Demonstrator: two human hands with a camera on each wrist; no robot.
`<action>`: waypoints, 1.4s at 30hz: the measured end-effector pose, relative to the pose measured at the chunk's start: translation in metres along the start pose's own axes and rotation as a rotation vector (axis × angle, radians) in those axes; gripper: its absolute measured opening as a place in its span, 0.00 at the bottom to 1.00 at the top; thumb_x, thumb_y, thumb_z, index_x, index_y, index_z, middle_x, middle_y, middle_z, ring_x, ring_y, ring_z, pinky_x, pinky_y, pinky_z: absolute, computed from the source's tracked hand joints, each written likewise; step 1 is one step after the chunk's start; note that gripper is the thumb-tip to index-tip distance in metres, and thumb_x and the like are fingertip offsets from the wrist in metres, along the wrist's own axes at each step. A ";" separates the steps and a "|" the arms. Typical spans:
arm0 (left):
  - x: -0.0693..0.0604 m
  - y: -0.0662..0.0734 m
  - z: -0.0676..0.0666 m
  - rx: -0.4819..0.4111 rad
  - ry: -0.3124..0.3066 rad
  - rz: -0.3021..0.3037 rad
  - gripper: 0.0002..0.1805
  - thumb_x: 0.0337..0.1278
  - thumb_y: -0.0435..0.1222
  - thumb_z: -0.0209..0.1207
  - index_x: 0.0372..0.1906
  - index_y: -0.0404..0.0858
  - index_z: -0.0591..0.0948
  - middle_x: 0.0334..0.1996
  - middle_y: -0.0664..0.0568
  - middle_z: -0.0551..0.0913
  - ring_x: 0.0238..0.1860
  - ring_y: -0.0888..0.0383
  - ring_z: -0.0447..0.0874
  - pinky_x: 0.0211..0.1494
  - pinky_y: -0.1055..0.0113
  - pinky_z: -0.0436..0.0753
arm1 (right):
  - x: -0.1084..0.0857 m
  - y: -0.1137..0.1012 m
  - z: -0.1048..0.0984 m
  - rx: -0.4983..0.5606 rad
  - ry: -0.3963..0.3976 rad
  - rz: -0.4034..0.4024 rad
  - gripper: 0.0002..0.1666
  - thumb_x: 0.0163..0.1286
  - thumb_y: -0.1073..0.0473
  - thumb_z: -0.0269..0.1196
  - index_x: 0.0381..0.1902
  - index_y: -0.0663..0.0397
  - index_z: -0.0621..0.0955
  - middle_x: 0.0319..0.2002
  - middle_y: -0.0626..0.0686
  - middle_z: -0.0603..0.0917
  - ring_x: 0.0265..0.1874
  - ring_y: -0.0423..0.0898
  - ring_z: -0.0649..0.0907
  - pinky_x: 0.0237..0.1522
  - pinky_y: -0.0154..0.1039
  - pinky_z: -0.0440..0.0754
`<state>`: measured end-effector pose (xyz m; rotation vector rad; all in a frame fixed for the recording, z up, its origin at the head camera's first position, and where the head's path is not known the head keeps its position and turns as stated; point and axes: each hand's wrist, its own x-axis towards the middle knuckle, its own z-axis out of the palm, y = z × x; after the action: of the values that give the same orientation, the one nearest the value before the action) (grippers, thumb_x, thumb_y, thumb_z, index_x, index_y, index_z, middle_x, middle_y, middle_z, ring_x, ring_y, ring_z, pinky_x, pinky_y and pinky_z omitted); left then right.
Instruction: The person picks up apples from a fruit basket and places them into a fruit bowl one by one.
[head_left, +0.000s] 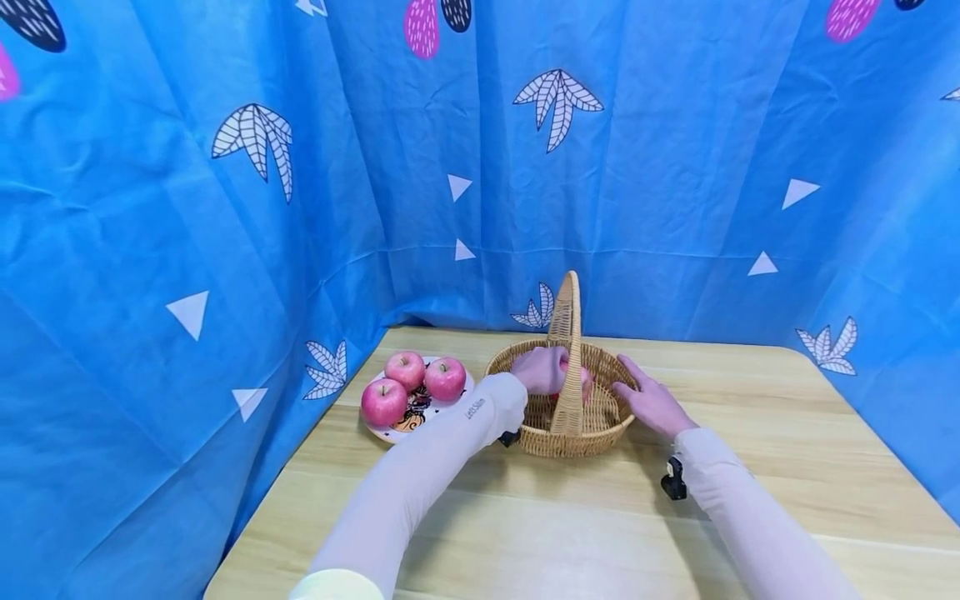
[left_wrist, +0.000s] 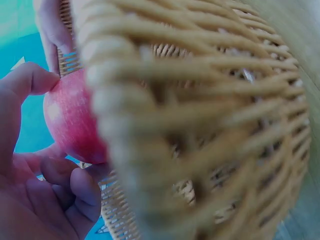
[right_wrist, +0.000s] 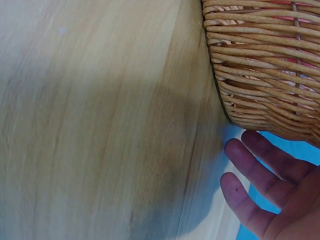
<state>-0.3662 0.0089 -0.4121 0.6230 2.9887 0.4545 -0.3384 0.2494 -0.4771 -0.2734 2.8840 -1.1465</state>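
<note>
A wicker basket [head_left: 577, 447] with a tall arched handle stands on the table. My left hand [head_left: 540, 370] reaches over its left side and grips a red apple [left_wrist: 75, 115] between thumb and fingers, inside the rim. In the head view the handle and the hand partly cover that apple. My right hand [head_left: 655, 404] holds the basket's right rim, its thumb reaching over the inner side. Three of its fingers [right_wrist: 257, 167] show long and spread beside the outer weave in the right wrist view. The rest of that hand's grip is hidden there.
Left of the basket, a patterned plate [head_left: 386, 434] bears three red apples [head_left: 385, 402]. The pale wooden table [head_left: 570, 533] reaches to blue printed curtains [head_left: 660, 208] at the back and sides. My left forearm crosses in front of the plate's right side.
</note>
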 end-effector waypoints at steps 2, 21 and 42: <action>0.002 0.000 -0.004 -0.006 0.003 -0.036 0.14 0.67 0.52 0.54 0.51 0.54 0.80 0.42 0.59 0.85 0.36 0.60 0.80 0.33 0.66 0.75 | 0.000 -0.001 -0.001 0.001 0.001 -0.006 0.42 0.80 0.39 0.46 0.82 0.37 0.43 0.75 0.72 0.59 0.70 0.77 0.62 0.67 0.75 0.56; -0.020 -0.028 -0.029 -0.240 0.089 -0.111 0.36 0.53 0.63 0.62 0.64 0.50 0.76 0.47 0.58 0.83 0.44 0.58 0.80 0.42 0.64 0.78 | -0.002 0.000 0.001 0.017 -0.006 -0.015 0.43 0.80 0.38 0.46 0.82 0.40 0.43 0.76 0.71 0.55 0.71 0.78 0.60 0.66 0.76 0.55; -0.046 -0.049 -0.053 -0.292 0.211 -0.157 0.29 0.51 0.64 0.61 0.55 0.54 0.78 0.40 0.58 0.83 0.40 0.55 0.79 0.39 0.60 0.76 | 0.000 0.001 0.000 -0.006 -0.004 -0.025 0.42 0.80 0.41 0.46 0.82 0.38 0.42 0.77 0.71 0.54 0.70 0.78 0.60 0.67 0.75 0.55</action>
<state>-0.3485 -0.0666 -0.3767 0.3303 3.0390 0.9749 -0.3382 0.2503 -0.4773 -0.3118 2.8888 -1.1403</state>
